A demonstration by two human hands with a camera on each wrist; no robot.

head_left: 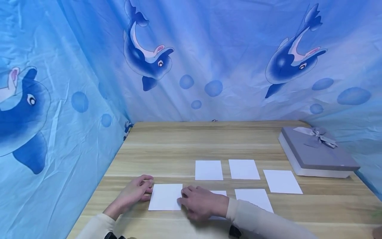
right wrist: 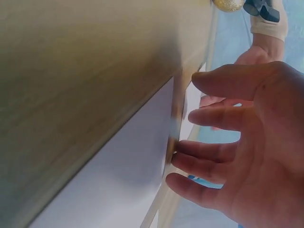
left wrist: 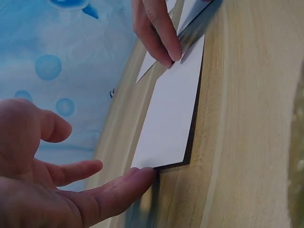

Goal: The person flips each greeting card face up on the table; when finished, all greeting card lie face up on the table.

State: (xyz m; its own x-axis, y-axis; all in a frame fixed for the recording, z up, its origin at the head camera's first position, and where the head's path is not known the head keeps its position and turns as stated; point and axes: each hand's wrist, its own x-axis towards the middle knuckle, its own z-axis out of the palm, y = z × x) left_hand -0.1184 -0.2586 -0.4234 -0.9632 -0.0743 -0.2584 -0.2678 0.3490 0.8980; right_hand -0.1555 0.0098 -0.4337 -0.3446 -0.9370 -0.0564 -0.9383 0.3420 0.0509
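A white square card [head_left: 165,197] lies between my two hands near the table's front left. My left hand [head_left: 133,193] touches its left edge with the fingertips; in the left wrist view the fingers [left wrist: 137,179] meet the card's near edge [left wrist: 168,114], which casts a dark shadow along its side. At the card's right edge, my right hand [head_left: 204,202] rests its fingertips, the hand partly covering another white card [head_left: 219,193]. In the right wrist view the right hand [right wrist: 232,147] has its fingers extended, with a card [right wrist: 114,171] below.
More white cards lie to the right: two in the back row [head_left: 209,170] [head_left: 244,169], one further right [head_left: 283,181] and one partly under the right sleeve [head_left: 253,198]. A grey-lidded box with a ribbon [head_left: 320,151] stands at the table's right. A dolphin-printed curtain [head_left: 226,49] surrounds the table.
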